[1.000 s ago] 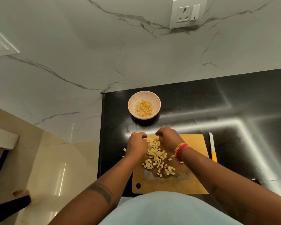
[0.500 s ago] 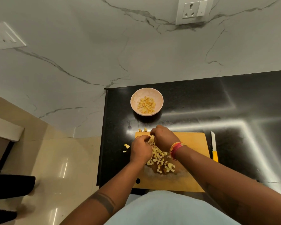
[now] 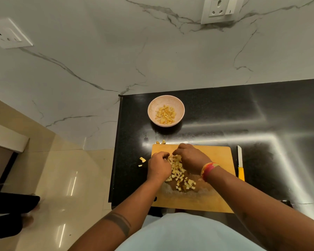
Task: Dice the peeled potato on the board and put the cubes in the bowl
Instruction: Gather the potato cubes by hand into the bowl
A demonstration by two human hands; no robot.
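Note:
A pile of pale potato cubes (image 3: 179, 175) lies on the wooden cutting board (image 3: 217, 178). My left hand (image 3: 159, 166) and my right hand (image 3: 190, 157) sit on either side of the pile's far end, fingers curled inward around a bunch of cubes. Whether the cubes are lifted off the board is hidden by the hands. Beyond the board stands a pink bowl (image 3: 153, 113) with several cubes in it. A few stray cubes (image 3: 142, 159) lie on the black counter left of the board, and two more stray pieces (image 3: 161, 142) rest at its far edge.
A knife (image 3: 240, 163) with a white blade and yellow handle lies on the black counter (image 3: 261, 115) right of the board. The counter's left edge drops to a tiled floor, where a dark-clothed leg (image 3: 9, 207) shows. A marble wall with sockets rises behind.
My two hands have closed in toward each other, gathering cubes between them at the pile's far end. The camera view has shifted slightly.

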